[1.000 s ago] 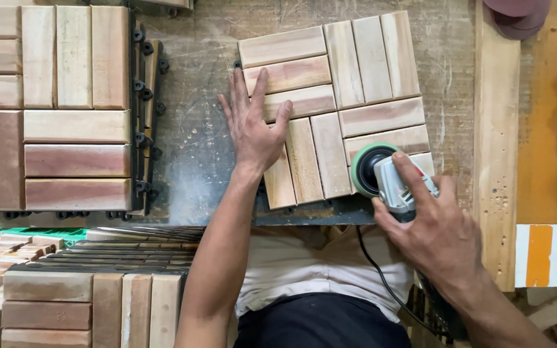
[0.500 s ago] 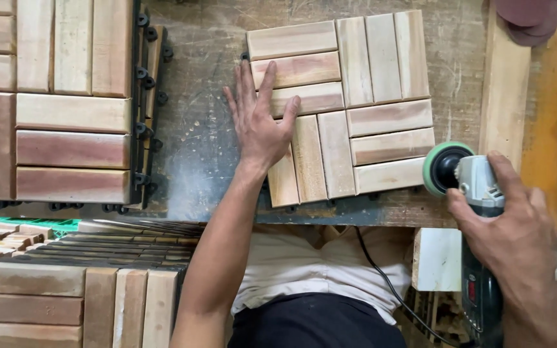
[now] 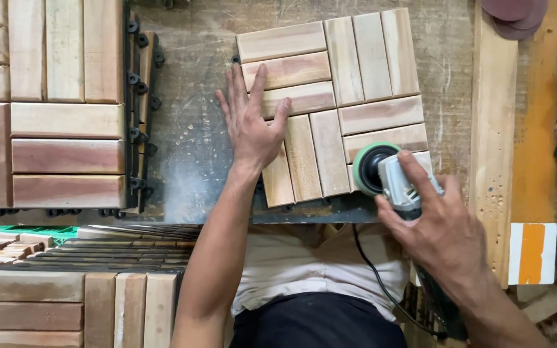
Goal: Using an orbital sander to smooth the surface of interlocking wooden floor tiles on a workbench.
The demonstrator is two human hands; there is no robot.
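A square wooden deck tile of pale slats in a basket-weave pattern (image 3: pixel 330 106) lies flat on the scuffed grey workbench (image 3: pixel 188 148). The left hand (image 3: pixel 251 125) rests open, fingers spread, pressing the tile's left edge. The right hand (image 3: pixel 443 235) grips a grey electric sander with a green-rimmed round pad (image 3: pixel 381 171), the pad meeting the tile's lower right corner. The tile stretches up and leftward from the sander. More finished tiles (image 3: pixel 53 103) sit stacked further left.
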